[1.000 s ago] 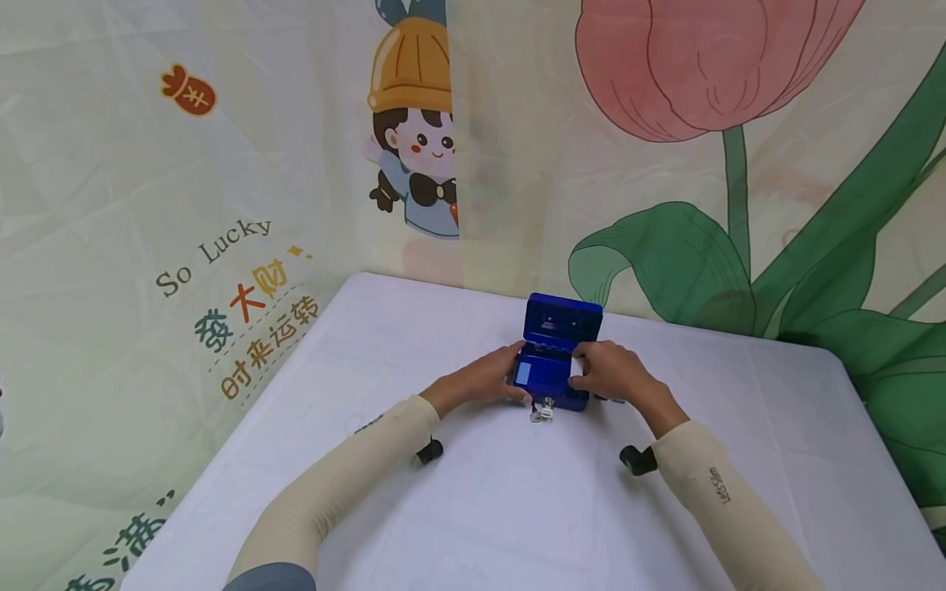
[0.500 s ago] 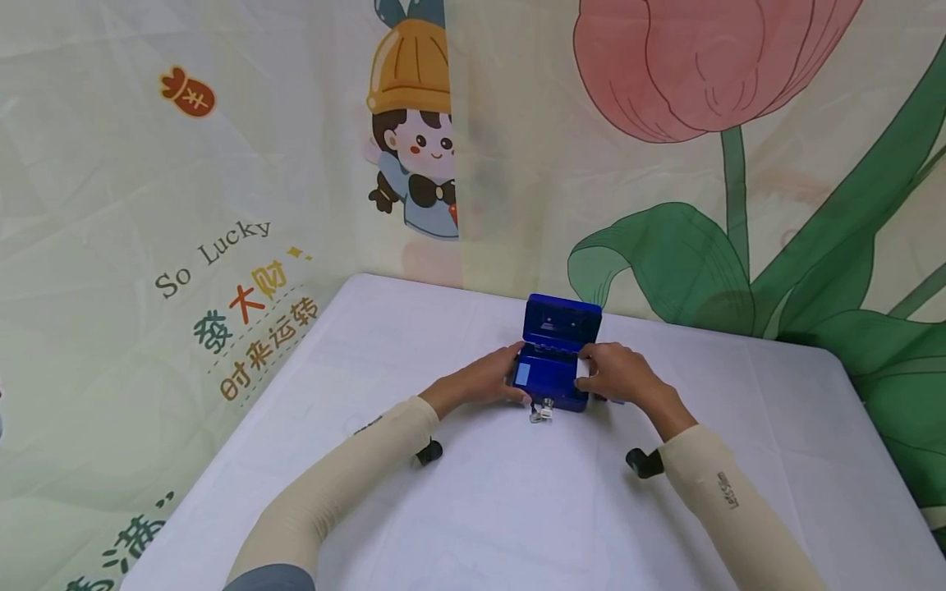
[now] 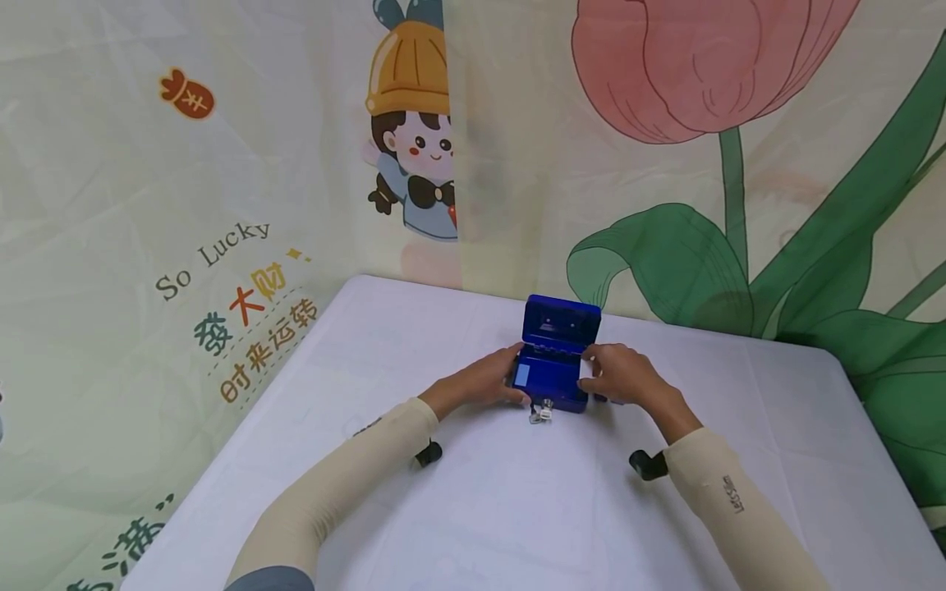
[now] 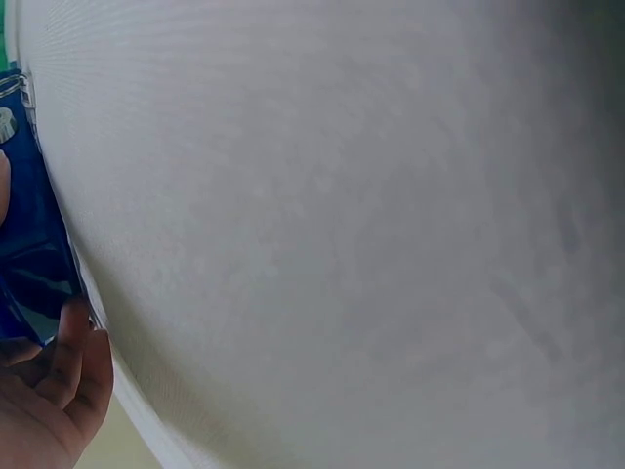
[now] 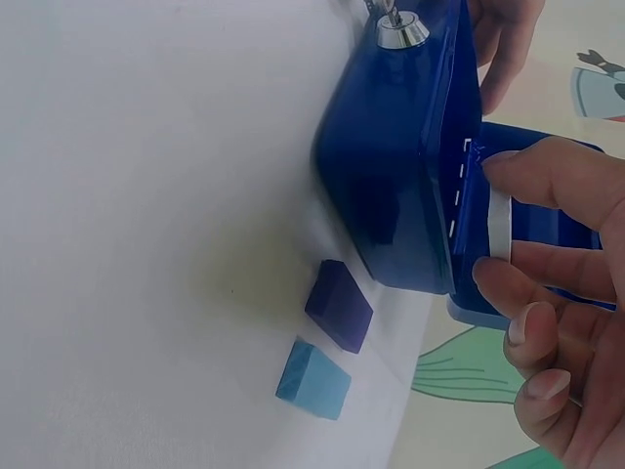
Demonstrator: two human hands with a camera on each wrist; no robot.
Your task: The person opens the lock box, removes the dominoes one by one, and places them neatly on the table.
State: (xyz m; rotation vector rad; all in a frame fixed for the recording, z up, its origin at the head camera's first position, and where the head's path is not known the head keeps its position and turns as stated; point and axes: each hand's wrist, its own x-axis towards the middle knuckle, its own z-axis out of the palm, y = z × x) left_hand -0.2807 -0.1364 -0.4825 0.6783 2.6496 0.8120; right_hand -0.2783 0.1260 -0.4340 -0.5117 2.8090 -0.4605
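A small blue metal cash box [image 3: 548, 379] stands on the table with its lid [image 3: 563, 322] raised. Keys [image 3: 545, 412] hang from the lock at its front. My left hand [image 3: 493, 376] holds the box's left side, thumb towards the front corner; only part of this hand [image 4: 54, 401] shows in the left wrist view. At the box's right wall, my right hand [image 3: 626, 374] pinches a thin white piece [image 5: 500, 227] between thumb and fingertips, above the rim. Its full shape is hidden by the fingers. A light blue piece [image 3: 522, 375] lies inside the box at the left.
On the table just right of the box lie a dark purple block [image 5: 340, 306] and a light blue block [image 5: 313, 379]. White cloth covers the table [image 3: 473, 509]. A printed curtain [image 3: 510, 164] hangs behind its back edge.
My right hand has shifted slightly right with the white piece, from over the box's inside to its right wall. The left hand and the box stay in place.
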